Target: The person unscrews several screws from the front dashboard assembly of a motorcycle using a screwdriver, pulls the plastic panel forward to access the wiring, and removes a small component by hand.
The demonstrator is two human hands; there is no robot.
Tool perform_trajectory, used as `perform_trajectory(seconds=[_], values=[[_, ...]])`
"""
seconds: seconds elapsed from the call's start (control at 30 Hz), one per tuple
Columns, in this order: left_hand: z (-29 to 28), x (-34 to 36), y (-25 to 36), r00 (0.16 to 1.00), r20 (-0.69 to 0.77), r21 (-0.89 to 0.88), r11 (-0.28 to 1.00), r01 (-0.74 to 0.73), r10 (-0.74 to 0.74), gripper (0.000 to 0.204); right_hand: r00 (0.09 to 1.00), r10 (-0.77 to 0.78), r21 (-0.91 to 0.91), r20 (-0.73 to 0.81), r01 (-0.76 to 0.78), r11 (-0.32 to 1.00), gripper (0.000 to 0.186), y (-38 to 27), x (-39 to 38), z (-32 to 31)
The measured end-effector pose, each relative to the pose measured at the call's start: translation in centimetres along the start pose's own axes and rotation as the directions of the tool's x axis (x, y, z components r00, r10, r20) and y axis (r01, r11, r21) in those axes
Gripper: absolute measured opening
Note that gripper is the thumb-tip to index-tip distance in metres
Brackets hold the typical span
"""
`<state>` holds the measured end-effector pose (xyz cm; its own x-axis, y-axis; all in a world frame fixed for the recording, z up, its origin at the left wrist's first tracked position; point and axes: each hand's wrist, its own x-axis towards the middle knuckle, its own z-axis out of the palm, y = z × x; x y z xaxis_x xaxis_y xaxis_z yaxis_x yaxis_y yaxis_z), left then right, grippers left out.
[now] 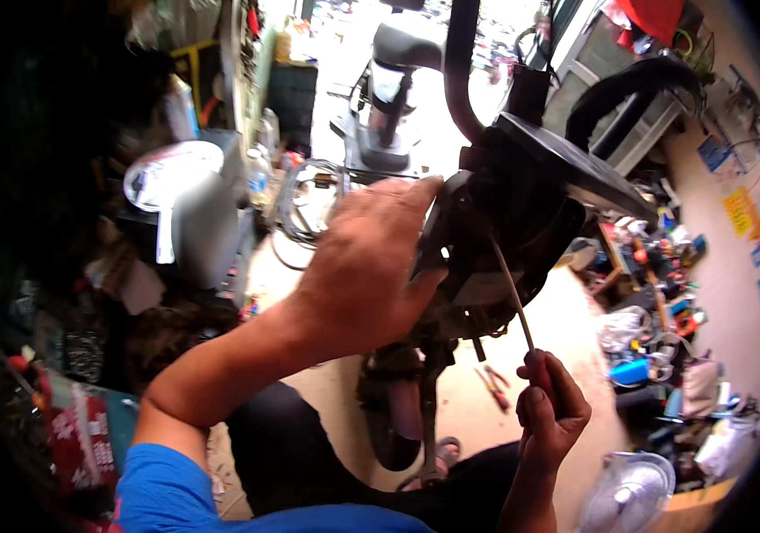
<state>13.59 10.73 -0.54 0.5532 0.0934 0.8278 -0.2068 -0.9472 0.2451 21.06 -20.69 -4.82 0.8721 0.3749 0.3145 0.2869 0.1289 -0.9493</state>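
Observation:
The dark front housing (487, 204) of a scooter or electric bike stands in front of me, handlebar (463, 80) rising above it. My left hand (358, 271) grips the housing's left edge, thumb low and fingers high; its fingertips are partly hidden behind the edge. In my right hand (553, 404) is a screwdriver (515, 298), held by its reddish handle. Its long thin shaft slants up and left into the housing, where the tip is lost in shadow. Below the housing is the front wheel (393, 426), between my knees.
Pliers (494, 391) with red handles lie on the floor right of the wheel. A round fan (629, 493) stands at the lower right, near piled tools and parts (664, 329). Coiled cable (309, 200) lies to the left, beside a cluttered bench (207, 231).

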Motion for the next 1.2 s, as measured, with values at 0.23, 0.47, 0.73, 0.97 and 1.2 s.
perform_trajectory(seconds=[0.23,0.47,0.73,0.97,1.2], values=[[2.5,1.9,2.3,0.927,0.039,0.097,0.925,0.368,-0.373,0.058,0.983,-0.137,-0.093,0.119,0.149,0.984,0.046,1.0,-0.1,1.1],[3.3,2.0,3.5,0.926,0.001,0.1,0.921,0.376,-0.378,0.05,0.941,-0.245,-0.128,0.232,0.279,0.952,0.045,0.4,0.5,0.7],[4.4,1.2,3.9,0.947,-0.075,0.053,0.947,0.316,-0.311,0.055,0.937,-0.28,-0.152,0.208,0.313,0.937,0.047,2.0,-0.6,3.2],[4.5,1.0,3.3,0.977,-0.089,0.082,0.976,0.203,-0.196,0.045,0.961,-0.191,-0.067,0.199,0.208,0.976,0.048,3.7,-1.8,4.0],[3.9,0.6,4.2,0.96,-0.171,0.266,0.928,0.261,-0.221,0.046,0.953,-0.244,0.038,0.178,0.241,0.97,0.051,5.3,-0.9,5.1]])
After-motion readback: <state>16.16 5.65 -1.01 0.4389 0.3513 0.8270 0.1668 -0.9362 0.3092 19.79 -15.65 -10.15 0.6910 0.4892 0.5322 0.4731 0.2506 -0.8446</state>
